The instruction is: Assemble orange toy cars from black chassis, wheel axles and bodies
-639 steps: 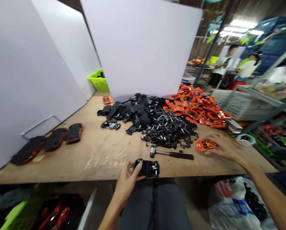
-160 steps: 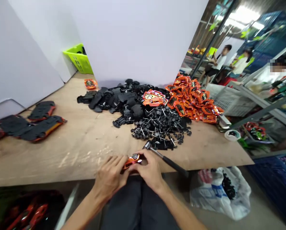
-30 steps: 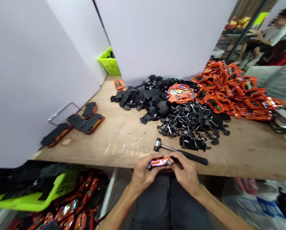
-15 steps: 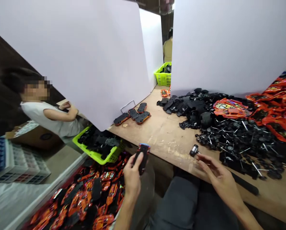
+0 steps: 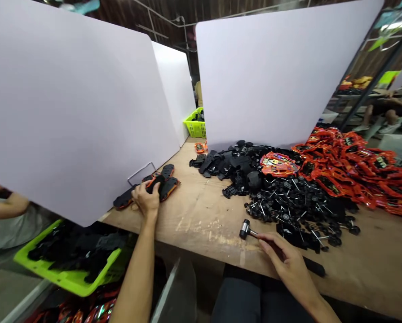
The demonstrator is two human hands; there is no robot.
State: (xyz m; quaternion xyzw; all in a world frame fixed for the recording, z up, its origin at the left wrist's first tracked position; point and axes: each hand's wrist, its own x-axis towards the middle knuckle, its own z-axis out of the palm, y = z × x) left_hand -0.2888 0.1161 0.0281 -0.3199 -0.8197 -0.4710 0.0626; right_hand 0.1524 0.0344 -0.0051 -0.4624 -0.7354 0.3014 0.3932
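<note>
My left hand point(image 5: 146, 201) rests at the table's far left, shut on a black-bottomed toy car point(image 5: 155, 183) among a short row of similar cars point(image 5: 169, 188). My right hand point(image 5: 284, 258) is shut around the black handle of a small hammer, whose steel head point(image 5: 244, 229) lies on the wooden table point(image 5: 207, 251). Just beyond that hand spreads a heap of black axles, wheels and chassis point(image 5: 295, 211). Orange car bodies point(image 5: 349, 166) are piled behind it, with one shiny body point(image 5: 278, 163) on top of the black parts.
White panels point(image 5: 79, 112) stand along the table's far side, with a wire frame point(image 5: 142, 172) by the left one. A lime basket point(image 5: 196, 124) sits at the back. A lime crate of black parts point(image 5: 66, 273) is below left, beside a co-worker's arm point(image 5: 5, 206).
My left hand has carried the toy car out to the row of cars at the far left. My right hand has moved from beside the hammer head onto its handle. The view has swung left.
</note>
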